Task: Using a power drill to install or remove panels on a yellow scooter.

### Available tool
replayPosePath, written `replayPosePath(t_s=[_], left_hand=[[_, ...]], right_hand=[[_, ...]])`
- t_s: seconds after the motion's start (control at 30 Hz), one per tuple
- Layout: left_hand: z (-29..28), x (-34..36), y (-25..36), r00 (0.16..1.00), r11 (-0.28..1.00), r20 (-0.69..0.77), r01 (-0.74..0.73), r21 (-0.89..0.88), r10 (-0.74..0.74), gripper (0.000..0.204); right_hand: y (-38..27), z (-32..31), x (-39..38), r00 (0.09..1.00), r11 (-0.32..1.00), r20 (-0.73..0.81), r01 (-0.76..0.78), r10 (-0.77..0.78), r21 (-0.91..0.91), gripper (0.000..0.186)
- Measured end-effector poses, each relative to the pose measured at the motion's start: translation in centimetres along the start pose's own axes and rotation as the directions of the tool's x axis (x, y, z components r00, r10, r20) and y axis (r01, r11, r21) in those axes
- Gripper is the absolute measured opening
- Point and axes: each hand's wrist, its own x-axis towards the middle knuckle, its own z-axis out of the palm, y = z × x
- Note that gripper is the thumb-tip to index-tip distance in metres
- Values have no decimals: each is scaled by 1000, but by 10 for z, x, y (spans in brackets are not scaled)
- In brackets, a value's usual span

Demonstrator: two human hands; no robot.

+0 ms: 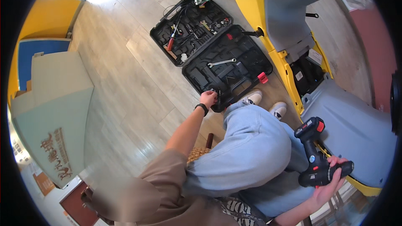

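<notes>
At the near end of an open black tool case (197, 75), my left hand (208, 98) reaches down with its fingers pinched together. What they hold, if anything, is too small to make out. A combination wrench (222, 62) lies across the case's nearer half. Off to the right, my right hand (333, 178) grips a black cordless drill (316, 175) by its body near the chuck end. The drill is turned so that its battery (310, 128) with a red patch points away from me, beside my knee.
A red-handled screwdriver (171, 42), cables and several small parts fill the case's farther half. A red plastic piece (262, 78) sits at the case's edge. To the right stands a large yellow and grey machine (289, 16) with an opened compartment. Pale green panels (54, 109) stand at left.
</notes>
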Motion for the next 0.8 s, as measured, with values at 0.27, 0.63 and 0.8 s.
replayPosePath(t_s=[0.27,0.63,0.8], left_hand=[[14,38,41,993,958,-106,-80,-275,52,11],[-6,60,78,865,879,-300,-273,390,402,18],[17,67,117,757,537,-81,-379,754,648,15]], right_hand=[[-1,-1,3,997,990,65,-26,35,-135,33],[-2,1,3,996,992,82,-38,48,-121,32],[-7,8,4,994,986,93,-40,55,-159,33]])
